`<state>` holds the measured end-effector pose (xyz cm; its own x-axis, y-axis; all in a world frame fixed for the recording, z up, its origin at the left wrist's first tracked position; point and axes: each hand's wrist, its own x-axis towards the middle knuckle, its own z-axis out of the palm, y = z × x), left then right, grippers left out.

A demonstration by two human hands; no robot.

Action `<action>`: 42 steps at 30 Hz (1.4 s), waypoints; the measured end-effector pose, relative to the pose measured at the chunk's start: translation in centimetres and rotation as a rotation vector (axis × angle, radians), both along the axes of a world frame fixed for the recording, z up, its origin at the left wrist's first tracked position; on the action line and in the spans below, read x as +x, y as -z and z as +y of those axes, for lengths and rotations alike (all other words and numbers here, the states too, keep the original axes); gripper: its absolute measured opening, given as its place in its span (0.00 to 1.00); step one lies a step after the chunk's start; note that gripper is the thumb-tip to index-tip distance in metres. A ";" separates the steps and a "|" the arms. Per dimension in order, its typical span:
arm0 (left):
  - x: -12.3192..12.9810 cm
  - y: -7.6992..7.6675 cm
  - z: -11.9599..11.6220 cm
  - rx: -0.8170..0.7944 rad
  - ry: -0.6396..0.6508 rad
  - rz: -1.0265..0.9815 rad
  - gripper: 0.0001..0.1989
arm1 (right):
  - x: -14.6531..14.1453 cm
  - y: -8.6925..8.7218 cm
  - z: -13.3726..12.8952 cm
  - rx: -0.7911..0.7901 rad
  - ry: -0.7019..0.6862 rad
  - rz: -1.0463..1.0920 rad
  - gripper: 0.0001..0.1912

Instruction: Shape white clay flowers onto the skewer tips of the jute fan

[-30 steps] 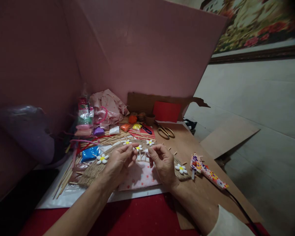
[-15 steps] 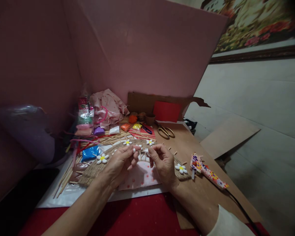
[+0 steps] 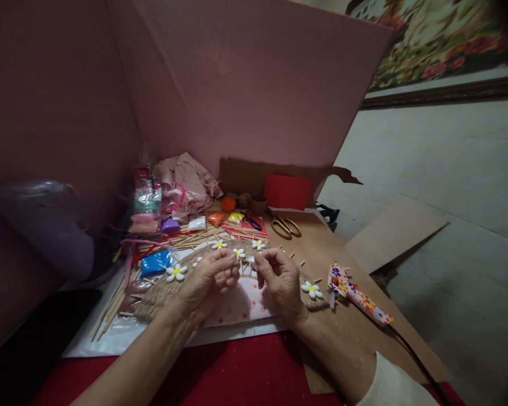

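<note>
My left hand (image 3: pixel 215 277) is closed in a pinch, its thumb pressed on the fingers; the small piece of white clay seen there a moment before is hidden now. Between the thumb and fingers of my right hand (image 3: pixel 278 277) is another small bit of white clay (image 3: pixel 250 259). Both hands hover over a curved, twine-covered piece (image 3: pixel 165 298) with stick ends poking from its edge. White clay flowers with yellow centres (image 3: pixel 176 273) decorate it, one of them (image 3: pixel 239 253) just beyond my fingertips. Below my hands lies a pink dotted fabric panel (image 3: pixel 241 304).
A glue gun wrapped in flowered cloth (image 3: pixel 358 296) lies on brown cardboard (image 3: pixel 389 338) at the right. Gold-handled scissors (image 3: pixel 285 226), clay packets (image 3: pixel 156 263) and thin wooden sticks (image 3: pixel 110 310) lie around the piece. A pink board (image 3: pixel 245 84) stands behind.
My left thumb and fingers have shifted slightly, covering the white clay bit that showed at their tips. The flower behind them shows more fully. My right hand is nearly still.
</note>
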<state>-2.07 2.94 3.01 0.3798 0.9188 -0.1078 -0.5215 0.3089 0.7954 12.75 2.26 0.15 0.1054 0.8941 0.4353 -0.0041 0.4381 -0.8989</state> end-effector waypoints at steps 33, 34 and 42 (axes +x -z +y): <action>0.1 0.2 0.3 -0.009 -0.071 -0.009 0.12 | 0.0 0.6 0.0 0.009 -0.019 -0.015 0.08; 0.1 0.2 0.3 -0.012 -0.077 -0.003 0.10 | 0.0 0.7 0.0 0.007 -0.023 -0.015 0.08; 0.0 0.3 0.5 0.087 -0.069 -0.037 0.10 | 0.1 0.9 0.2 0.036 -0.026 -0.045 0.09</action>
<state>-2.07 3.42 2.67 0.3174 0.9482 -0.0137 -0.5687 0.2019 0.7974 12.84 2.49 -0.71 0.0620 0.8802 0.4706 0.0236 0.4700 -0.8823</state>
